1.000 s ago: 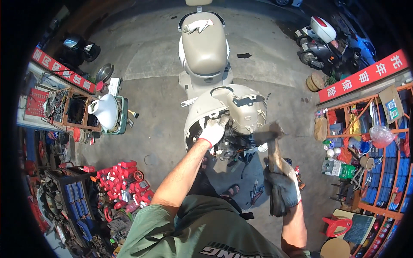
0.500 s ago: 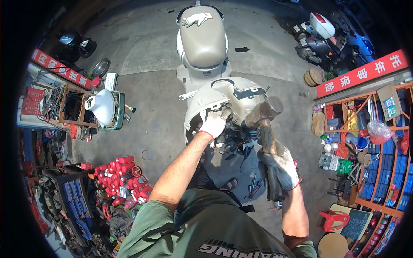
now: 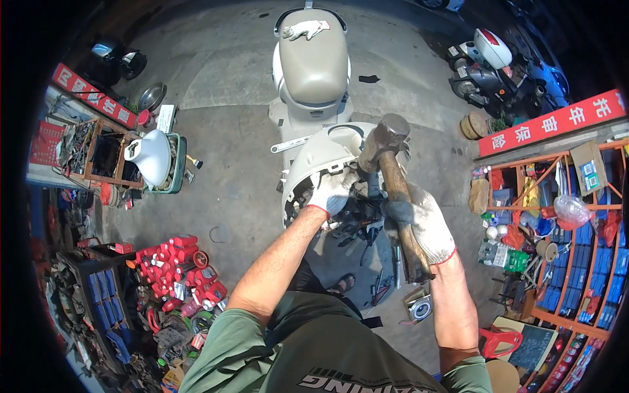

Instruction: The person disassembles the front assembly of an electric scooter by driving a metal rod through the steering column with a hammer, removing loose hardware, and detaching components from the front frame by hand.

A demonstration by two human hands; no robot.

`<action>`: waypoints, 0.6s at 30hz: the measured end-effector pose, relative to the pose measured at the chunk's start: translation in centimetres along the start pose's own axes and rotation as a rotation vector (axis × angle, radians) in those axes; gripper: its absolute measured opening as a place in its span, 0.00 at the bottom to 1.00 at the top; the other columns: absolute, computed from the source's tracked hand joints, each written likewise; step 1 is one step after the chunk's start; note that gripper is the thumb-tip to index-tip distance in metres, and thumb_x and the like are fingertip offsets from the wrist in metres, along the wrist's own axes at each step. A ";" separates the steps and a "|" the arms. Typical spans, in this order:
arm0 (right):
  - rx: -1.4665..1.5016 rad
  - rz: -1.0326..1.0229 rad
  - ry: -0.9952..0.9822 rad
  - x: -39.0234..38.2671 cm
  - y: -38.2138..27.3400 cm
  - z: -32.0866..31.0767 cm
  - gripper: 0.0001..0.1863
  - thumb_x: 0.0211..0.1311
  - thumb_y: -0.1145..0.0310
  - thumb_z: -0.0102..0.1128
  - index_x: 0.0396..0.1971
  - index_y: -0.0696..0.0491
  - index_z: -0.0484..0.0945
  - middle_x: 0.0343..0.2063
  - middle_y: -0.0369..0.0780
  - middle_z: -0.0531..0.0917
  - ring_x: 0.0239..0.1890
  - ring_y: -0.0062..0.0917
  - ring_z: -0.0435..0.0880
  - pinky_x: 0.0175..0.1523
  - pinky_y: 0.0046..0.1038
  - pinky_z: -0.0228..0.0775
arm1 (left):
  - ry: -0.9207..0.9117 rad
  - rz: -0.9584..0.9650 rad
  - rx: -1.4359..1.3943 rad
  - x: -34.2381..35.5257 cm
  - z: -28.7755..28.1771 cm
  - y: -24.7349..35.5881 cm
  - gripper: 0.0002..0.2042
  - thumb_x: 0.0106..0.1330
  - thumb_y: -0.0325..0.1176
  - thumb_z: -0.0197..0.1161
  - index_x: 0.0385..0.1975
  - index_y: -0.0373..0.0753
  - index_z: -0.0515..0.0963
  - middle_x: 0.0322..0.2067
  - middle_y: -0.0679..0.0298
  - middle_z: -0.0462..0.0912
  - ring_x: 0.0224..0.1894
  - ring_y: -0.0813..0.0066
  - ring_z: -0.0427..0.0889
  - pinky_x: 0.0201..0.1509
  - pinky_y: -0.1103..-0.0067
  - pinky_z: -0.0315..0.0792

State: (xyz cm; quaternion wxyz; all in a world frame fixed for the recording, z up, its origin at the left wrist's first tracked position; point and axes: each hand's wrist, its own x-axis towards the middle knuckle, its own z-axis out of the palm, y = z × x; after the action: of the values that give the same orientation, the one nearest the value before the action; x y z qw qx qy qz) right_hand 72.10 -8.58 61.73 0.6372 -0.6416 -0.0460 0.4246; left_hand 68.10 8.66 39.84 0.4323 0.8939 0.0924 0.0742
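Note:
A beige scooter stands in front of me, its front cover (image 3: 308,156) opened up with dark parts and wiring (image 3: 347,226) showing inside. My left hand (image 3: 329,193), in a white glove, reaches in at the cover's inner edge. Its fingers are curled, and whatever they grip is hidden. My gloved right hand (image 3: 429,226) is closed around the wooden handle of a heavy hammer (image 3: 396,178). The steel head is raised over the right side of the cover, hiding part of it.
A spare glove (image 3: 306,29) lies on the scooter seat (image 3: 313,65). Tools (image 3: 381,285) and a round-faced boxed part (image 3: 419,306) lie on the floor near my feet. Red bottles (image 3: 173,265) crowd the left, shelves with blue bins (image 3: 580,262) the right. A green tub (image 3: 177,164) stands left.
The hammer has risen and shifted left with my right hand, its head now over the cover. My left hand stays at the cover's edge. The view has shifted slightly.

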 end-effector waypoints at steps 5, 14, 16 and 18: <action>-0.044 0.013 0.018 1.6 1.8 -0.8 0.20 0.57 0.69 0.63 0.47 0.60 0.72 0.26 0.36 0.78 0.20 0.20 0.79 0.24 0.19 0.72 | 0.061 0.048 -0.010 0.1 0.9 -0.2 0.15 0.74 0.41 0.46 0.45 0.37 0.76 0.40 0.48 0.82 0.42 0.45 0.81 0.44 0.58 0.74; -0.161 -0.060 0.000 1.2 -0.9 0.3 0.25 0.56 0.67 0.63 0.52 0.62 0.71 0.28 0.37 0.79 0.24 0.18 0.79 0.27 0.20 0.74 | 0.234 0.230 0.168 -0.3 1.4 -1.2 0.13 0.75 0.41 0.46 0.42 0.40 0.76 0.35 0.52 0.83 0.37 0.54 0.83 0.38 0.63 0.75; -0.168 -0.032 -0.005 1.6 0.2 -0.3 0.26 0.57 0.67 0.63 0.53 0.62 0.71 0.28 0.36 0.79 0.24 0.18 0.79 0.26 0.20 0.73 | 0.156 0.184 0.176 -0.3 1.0 -0.7 0.14 0.74 0.41 0.47 0.39 0.39 0.77 0.33 0.49 0.83 0.35 0.50 0.83 0.38 0.61 0.75; -0.161 0.026 0.023 1.7 1.4 -0.7 0.25 0.56 0.66 0.64 0.53 0.62 0.73 0.28 0.36 0.78 0.23 0.17 0.77 0.26 0.21 0.71 | 0.143 0.149 0.073 -0.2 0.4 0.2 0.14 0.74 0.40 0.48 0.38 0.38 0.77 0.33 0.48 0.82 0.36 0.49 0.82 0.39 0.60 0.74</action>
State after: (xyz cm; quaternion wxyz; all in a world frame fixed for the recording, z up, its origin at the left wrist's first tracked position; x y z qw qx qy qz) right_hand 72.95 -8.34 59.60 0.5785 -0.6961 -0.0641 0.4203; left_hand 68.06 8.17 39.72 0.3850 0.9059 0.0590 0.1664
